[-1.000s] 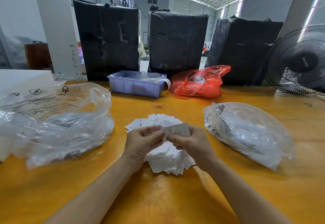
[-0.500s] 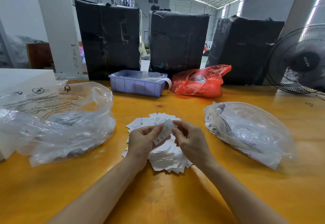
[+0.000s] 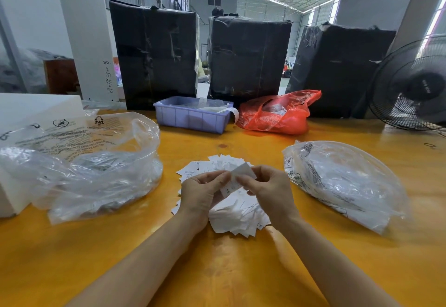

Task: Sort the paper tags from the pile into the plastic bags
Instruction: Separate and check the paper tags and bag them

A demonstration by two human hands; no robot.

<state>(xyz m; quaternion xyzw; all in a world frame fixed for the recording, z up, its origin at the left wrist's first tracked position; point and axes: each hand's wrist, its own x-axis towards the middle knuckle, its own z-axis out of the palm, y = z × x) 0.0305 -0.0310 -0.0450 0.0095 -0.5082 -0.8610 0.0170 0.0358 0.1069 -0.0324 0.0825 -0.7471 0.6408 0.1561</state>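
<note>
Head view, the only one: both hands meet over the pile of paper tags [image 3: 231, 212] at the middle of the yellow table [image 3: 241, 270]. The left hand [image 3: 200, 193] and the right hand [image 3: 268, 191] each pinch one tag [image 3: 237, 178] between thumb and fingertips, so the fingers of both are clamped on that single slip, which tilts up toward one o'clock. Held up like this, it is probably being turned or read to decide which bag it belongs in.

That tag sits between the two hands, touching both and lifted just above the pile, which spreads from beneath the palms toward twelve o'clock.

An open clear bag [image 3: 91, 162] lies at nine o'clock of the pile, and a flatter clear bag [image 3: 345, 181] at three o'clock, each within easy reach of one hand, likely so sorted tags drop to either side. Farther off at twelve o'clock stand a blue bin [image 3: 190, 118] and a red bag [image 3: 277, 116].
</note>
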